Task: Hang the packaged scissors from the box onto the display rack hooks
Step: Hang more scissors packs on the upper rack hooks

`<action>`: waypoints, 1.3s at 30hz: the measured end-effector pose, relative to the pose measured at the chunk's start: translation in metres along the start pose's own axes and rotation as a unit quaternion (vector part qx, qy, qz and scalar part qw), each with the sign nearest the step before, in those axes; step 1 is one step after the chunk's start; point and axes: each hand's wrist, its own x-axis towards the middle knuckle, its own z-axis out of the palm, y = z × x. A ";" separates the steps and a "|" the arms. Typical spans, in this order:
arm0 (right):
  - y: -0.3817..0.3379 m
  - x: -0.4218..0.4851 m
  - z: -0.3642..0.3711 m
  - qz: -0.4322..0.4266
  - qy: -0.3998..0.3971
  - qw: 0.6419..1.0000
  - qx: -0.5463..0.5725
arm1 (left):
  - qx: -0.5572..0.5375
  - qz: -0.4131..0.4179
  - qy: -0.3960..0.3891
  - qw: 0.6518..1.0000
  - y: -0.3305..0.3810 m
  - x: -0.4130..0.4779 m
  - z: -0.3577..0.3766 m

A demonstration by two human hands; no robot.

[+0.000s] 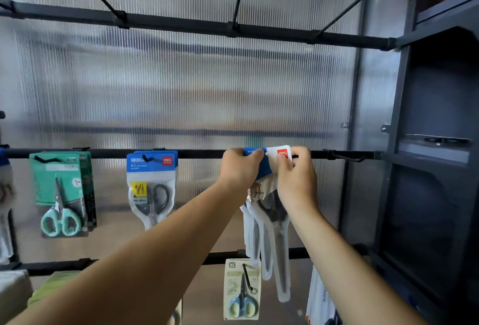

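Both forearms extend from the lower frame edge up toward the middle rail (197,154) of the display rack. The left hand (239,166) has its grip clamped on the blue top edge of the packaged scissors (274,221); the right hand (295,177) has its grip pinched on the white corner of the same header card, at rail height. Several packs hang bunched together below the hands, their clear lower ends reaching past the lower rail (298,253).

Below the hands, a cream pack of small scissors (242,289) hangs from a hook on the lower rail, just beside the bunch. Left along the middle rail hang a blue-header pack (151,184) and, further left, a green-card pack (61,192), well apart from each other. To the right of the hands an empty hook (347,158) projects from the rail, with bare rail around it. The upper rail (181,22) carries three bare hooks. Behind everything stands a ribbed translucent panel (181,86); a dark shelving unit (435,143) bounds the right side.
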 end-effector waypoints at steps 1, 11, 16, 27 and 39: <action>0.001 -0.001 0.000 -0.002 -0.004 1.000 0.001 | 0.005 0.000 0.000 1.000 0.000 -0.001 0.000; 0.004 -0.003 0.005 -0.011 -0.005 0.999 -0.052 | 0.050 -0.005 0.023 0.998 -0.003 0.002 0.000; 0.012 0.000 0.014 -0.014 -0.010 0.994 -0.112 | 0.130 0.020 0.041 0.991 -0.010 0.007 0.001; 0.033 -0.008 0.035 -0.023 0.026 0.993 -0.112 | 0.309 0.147 0.093 0.935 -0.043 -0.006 -0.008; 0.053 -0.028 0.023 0.007 -0.102 0.980 -0.171 | 0.371 0.165 0.039 0.913 -0.079 -0.016 -0.016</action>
